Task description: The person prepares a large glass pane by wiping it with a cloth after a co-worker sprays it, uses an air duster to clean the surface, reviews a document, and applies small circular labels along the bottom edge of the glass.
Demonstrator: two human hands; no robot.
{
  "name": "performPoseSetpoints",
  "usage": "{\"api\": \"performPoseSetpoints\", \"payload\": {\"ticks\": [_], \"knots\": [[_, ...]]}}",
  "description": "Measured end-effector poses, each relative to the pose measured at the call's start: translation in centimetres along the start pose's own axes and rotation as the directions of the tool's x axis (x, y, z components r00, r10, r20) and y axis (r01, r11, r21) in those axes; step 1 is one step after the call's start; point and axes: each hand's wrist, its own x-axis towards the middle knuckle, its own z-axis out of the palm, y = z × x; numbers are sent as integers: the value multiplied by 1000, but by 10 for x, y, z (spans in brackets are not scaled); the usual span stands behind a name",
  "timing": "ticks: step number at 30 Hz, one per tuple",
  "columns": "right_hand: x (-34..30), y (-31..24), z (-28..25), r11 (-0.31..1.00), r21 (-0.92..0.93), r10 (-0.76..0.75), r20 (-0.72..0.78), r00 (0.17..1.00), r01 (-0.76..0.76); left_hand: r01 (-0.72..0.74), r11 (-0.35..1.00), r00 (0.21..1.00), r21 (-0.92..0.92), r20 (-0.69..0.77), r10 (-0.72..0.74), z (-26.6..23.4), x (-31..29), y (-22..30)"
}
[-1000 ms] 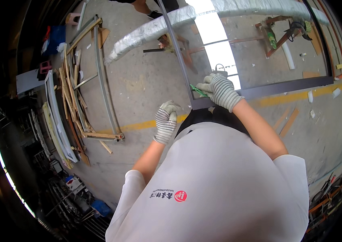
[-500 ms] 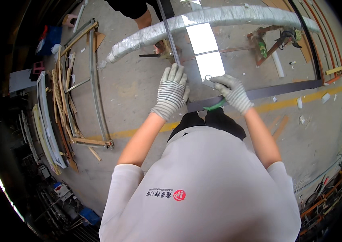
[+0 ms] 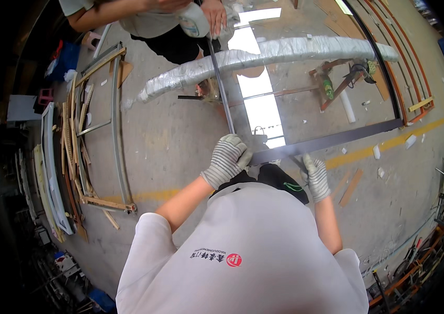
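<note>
In front of me lies a large glass pane [image 3: 180, 131] in a dark metal frame [image 3: 337, 139]. My left hand [image 3: 226, 160], in a grey-striped work glove, is closed round the frame's near left corner. Its fingertips touch the narrow side bar [image 3: 220, 78]. My right hand [image 3: 316, 178], gloved alike, is closed on a thin, flat, dark tool [image 3: 298, 164], partly hidden by the fingers. That hand is just on my side of the near frame bar, apart from the glass. A green strip [image 3: 292, 186] shows against my dark trousers.
Across the pane a co-worker's hand [image 3: 214, 17] rests near the side bar, beside a whitish container [image 3: 195, 22]. A plastic-wrapped curved bundle [image 3: 285, 49] and a brown stand [image 3: 332, 83] are beyond. Wooden strips [image 3: 70, 136] and a metal frame [image 3: 114, 125] lie left; orange racks [image 3: 397, 47] stand right.
My right hand has drawn back from over the glass to the near side of the frame bar, with the flat tool. The co-worker's arms and upper body have come into view.
</note>
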Motion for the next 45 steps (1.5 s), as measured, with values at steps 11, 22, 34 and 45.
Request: {"api": "performPoseSetpoints", "payload": {"ticks": [11, 22, 34, 45], "knots": [[8, 9, 24, 1000, -19, 21, 74, 997, -19, -262, 900, 958, 349, 207, 199, -4, 6, -20], [-7, 16, 46, 996, -27, 85, 63, 994, -84, -247, 946, 956, 210, -105, 273, 14, -14, -12], [-34, 42, 57, 974, 227, 16, -10, 1000, -13, -437, 892, 890, 114, 195, 411, -1, 11, -34], [31, 16, 61, 890, -400, -238, 1, 971, 219, 108, 956, 974, -273, -165, -157, -2, -45, -23]]}}
